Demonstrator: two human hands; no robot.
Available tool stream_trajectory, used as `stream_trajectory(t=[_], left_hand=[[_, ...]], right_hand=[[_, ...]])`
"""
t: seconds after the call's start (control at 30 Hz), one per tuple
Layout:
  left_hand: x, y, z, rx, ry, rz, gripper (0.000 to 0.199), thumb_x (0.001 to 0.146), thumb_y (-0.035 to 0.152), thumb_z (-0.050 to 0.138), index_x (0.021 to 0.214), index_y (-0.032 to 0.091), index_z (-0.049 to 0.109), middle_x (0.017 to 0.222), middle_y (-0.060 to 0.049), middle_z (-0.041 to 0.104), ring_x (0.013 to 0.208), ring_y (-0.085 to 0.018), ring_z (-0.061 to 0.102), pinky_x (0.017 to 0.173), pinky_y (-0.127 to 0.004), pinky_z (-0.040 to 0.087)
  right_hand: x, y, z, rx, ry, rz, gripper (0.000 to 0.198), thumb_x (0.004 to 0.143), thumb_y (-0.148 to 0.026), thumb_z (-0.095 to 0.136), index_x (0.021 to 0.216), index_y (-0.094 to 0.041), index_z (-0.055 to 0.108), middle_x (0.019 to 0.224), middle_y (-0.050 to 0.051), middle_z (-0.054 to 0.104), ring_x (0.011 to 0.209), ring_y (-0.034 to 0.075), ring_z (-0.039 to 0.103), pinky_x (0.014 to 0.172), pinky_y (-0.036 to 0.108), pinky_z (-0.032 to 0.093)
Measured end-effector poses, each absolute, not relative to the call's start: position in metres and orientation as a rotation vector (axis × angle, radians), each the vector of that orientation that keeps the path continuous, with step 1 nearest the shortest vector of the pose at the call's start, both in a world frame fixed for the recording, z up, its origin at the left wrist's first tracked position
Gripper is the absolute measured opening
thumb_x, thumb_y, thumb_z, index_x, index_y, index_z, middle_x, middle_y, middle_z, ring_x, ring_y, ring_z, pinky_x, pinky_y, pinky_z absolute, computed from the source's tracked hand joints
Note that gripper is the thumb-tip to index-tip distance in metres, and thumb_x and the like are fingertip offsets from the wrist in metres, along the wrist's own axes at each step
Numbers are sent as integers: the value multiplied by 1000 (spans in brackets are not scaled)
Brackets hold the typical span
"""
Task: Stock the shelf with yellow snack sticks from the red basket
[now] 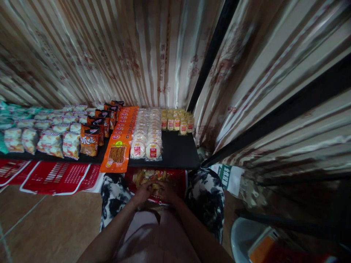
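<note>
A red snack bag (156,180) is being gripped at its top edge by the left hand (142,193) and right hand (168,192), fingers closed on it, low between the knees, just below the black shelf (178,151). Orange snack packs (117,155) and rice cracker packs (146,148) are being displayed above.

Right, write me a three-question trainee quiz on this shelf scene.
1. True or false: both hands, left hand and right hand, touch the red snack bag below the black shelf.
2. Which lies at the shelf's front edge? A) long orange packet B) a bottle C) a tin can
3. Fill in: the small yellow packs sit at the shelf's ____ end.

Key: 1 true; 2 A; 3 right.
</note>
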State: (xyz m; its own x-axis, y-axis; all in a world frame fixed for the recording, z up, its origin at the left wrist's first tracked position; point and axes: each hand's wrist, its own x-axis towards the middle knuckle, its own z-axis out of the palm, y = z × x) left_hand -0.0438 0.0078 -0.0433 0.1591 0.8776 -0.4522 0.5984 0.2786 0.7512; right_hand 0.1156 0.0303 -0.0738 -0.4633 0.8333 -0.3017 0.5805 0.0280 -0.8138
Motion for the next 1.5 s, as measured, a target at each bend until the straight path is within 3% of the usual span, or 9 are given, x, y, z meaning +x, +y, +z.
stream_trajectory(t=[0.17,0.3,0.43,0.77,1.2,1.5], left_hand=[[-37,5,-35,1256,1507,483,45,72,8,39,115,13,53,79,-3,61,72,-13,55,69,-24,44],[-33,1,-29,1228,1498,630,38,71,12,43,108,15,54,92,-5,61,85,-15,55,80,-25,43],[-29,-3,-27,1118,1455,704,35,72,15,45,106,16,51,86,-2,60,81,-14,55,77,-26,43],[-13,-5,-24,992,1386,956,33,68,31,58,98,18,52,73,2,52,66,-11,49,63,-22,40],[-16,-9,-14,1030,1328,1047,20,72,20,50,91,18,57,93,-4,60,87,-17,54,79,-26,40],[-23,-1,5,1066,1242,1024,17,70,17,49,85,19,57,85,-3,60,86,-18,53,79,-27,40]], right_hand=[[114,28,-73,-1463,-1892,1330,58,58,-2,41,110,-18,60,112,6,62,106,19,54,96,33,38],[115,23,-71,-1438,-1886,1188,65,53,1,38,111,-17,59,119,7,57,115,20,46,103,37,31],[117,18,-67,-1443,-1877,1123,70,51,1,35,114,-20,56,124,5,52,119,19,42,104,39,29],[121,4,-64,-1328,-1865,852,59,67,-5,36,121,-19,51,134,8,42,125,19,36,104,41,31],[136,-1,-43,-1326,-1948,643,46,78,-11,35,119,-19,53,123,11,52,117,20,45,98,40,40],[146,4,-21,-1332,-1979,561,41,82,-14,37,119,-20,53,131,11,45,122,20,41,100,42,38]])
